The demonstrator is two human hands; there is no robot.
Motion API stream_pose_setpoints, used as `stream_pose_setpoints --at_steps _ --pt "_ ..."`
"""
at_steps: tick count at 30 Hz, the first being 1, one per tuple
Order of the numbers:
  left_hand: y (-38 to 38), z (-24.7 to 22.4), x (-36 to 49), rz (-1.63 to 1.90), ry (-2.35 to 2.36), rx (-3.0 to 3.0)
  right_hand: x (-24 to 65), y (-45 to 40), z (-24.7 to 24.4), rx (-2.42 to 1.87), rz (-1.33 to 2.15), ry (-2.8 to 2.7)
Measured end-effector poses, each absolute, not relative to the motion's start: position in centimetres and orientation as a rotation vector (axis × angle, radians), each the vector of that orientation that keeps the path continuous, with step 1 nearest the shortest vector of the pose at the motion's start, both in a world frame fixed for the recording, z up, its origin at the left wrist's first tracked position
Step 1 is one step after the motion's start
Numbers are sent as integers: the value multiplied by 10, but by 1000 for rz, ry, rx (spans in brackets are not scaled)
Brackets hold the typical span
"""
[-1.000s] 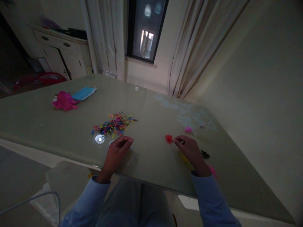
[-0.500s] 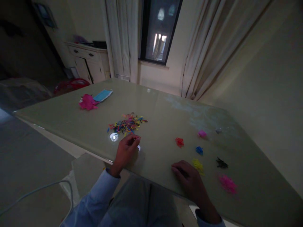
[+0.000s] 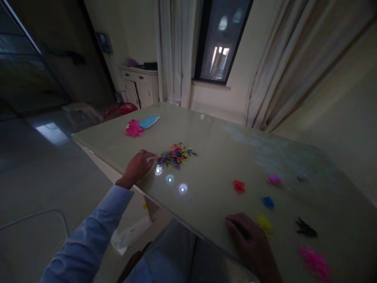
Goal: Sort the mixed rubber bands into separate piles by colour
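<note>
A loose pile of small rubber bands (image 3: 176, 156) in mixed colours lies on the table. At its left edge is my left hand (image 3: 139, 167), thumb and forefinger drawn together at the bands; what lies between the tips is too small to make out. My right hand (image 3: 250, 237) rests at the near table edge with its fingers curled in, and their inside is hidden. Just beyond it is a yellow bunch of bands (image 3: 264, 225). Around that are separate red (image 3: 238, 186), blue (image 3: 268, 202), black (image 3: 306, 228) and bright pink bunches (image 3: 315, 261).
A lighter pink bunch (image 3: 274, 179) and a small greyish bit (image 3: 302, 178) lie farther right on the glossy table (image 3: 206, 137). At the far left are a crumpled pink piece (image 3: 134, 128) and a blue face mask (image 3: 150, 121). A cabinet (image 3: 140, 86) stands behind.
My left hand has moved from in front of the pile to its left edge. My right hand stays curled by the yellow bunch. The view has turned left.
</note>
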State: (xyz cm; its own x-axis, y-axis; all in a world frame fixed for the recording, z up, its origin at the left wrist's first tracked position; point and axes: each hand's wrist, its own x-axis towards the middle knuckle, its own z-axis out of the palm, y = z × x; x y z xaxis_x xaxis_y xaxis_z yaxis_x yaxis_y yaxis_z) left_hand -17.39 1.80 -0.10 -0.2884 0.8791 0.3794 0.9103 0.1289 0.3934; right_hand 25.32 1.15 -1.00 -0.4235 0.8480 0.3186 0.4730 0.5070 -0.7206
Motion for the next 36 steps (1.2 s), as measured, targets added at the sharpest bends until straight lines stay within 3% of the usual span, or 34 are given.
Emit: stream_pose_setpoints --at_steps 26,31,36 --pt "33 -5 -189 -894 -2406 -1872 264 17 -20 -1100 653 -2140" --pt "28 3 -182 -1306 -2413 -1673 264 18 -21 -1099 646 -2138" --pt "13 32 -142 -2401 -2437 -1292 260 16 -17 -1090 651 -2121"
